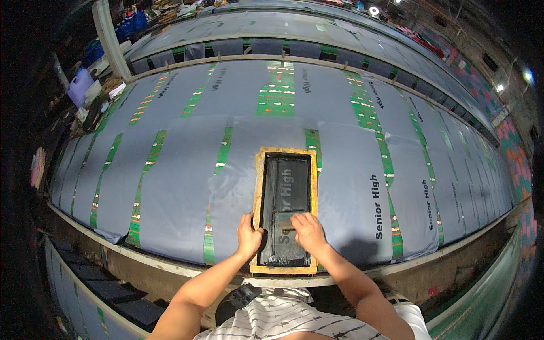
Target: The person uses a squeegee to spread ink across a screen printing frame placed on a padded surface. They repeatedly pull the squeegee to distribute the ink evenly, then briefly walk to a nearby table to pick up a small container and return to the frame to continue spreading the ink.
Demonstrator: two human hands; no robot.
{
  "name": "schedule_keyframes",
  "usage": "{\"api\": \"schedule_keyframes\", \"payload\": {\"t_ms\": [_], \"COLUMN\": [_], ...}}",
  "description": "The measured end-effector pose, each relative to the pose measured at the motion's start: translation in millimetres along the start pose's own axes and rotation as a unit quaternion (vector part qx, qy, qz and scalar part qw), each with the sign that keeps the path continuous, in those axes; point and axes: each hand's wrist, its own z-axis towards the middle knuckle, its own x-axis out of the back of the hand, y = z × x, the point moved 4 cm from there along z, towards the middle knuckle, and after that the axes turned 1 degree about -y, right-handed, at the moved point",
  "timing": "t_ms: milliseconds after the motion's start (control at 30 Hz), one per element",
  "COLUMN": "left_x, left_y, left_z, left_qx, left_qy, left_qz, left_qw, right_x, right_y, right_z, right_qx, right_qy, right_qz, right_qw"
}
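Note:
A screen-printing frame (313, 175) with a yellow, ink-stained wooden rim lies on grey fabric (175, 198) near the front edge of a long table. Dark ink streaks its mesh, and lettering shows faintly through. My left hand (248, 237) is closed on the frame's left side, the thumb over the rim. Over the lower half of the mesh, my right hand (309, 231) grips a squeegee (281, 220) with its blade against the screen. My fingers hide part of its handle.
Grey fabric pieces, some with black printed lettering (376, 207), cover the table, with green patterned strips (276, 96) between them. Another long table (255, 25) runs behind. At the far left stand a pale post (111, 39) and a purple jug (83, 86).

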Motion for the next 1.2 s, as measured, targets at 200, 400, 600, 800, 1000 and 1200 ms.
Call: {"api": "schedule_keyframes", "payload": {"t_ms": [200, 400, 600, 800, 1000, 1200], "left_x": [3, 3, 1, 3, 0, 2], "left_y": [4, 6, 0, 7, -3, -2], "left_z": [-2, -4, -2, -1, -3, -1], "left_qx": [0.013, 0.016, 0.002, 0.001, 0.000, -0.001], "left_qy": [0.001, 0.001, 0.007, -0.001, 0.002, -0.004], "left_qz": [0.012, 0.006, -0.010, 0.000, 0.013, 0.012], "left_qw": [1.000, 1.000, 1.000, 1.000, 1.000, 1.000], "right_x": [-21, -24, -28, -13, 14, -1], "right_y": [59, 99, 131, 151, 145, 144], "right_z": [70, 131, 168, 207, 196, 188], "right_qx": [-0.005, -0.025, -0.071, -0.120, -0.137, -0.104], "right_qy": [0.038, 0.031, -0.034, -0.166, -0.083, -0.041], "right_qz": [-0.021, -0.048, -0.030, -0.005, 0.041, -0.016], "right_qw": [0.999, 0.998, 0.996, 0.979, 0.986, 0.994]}}
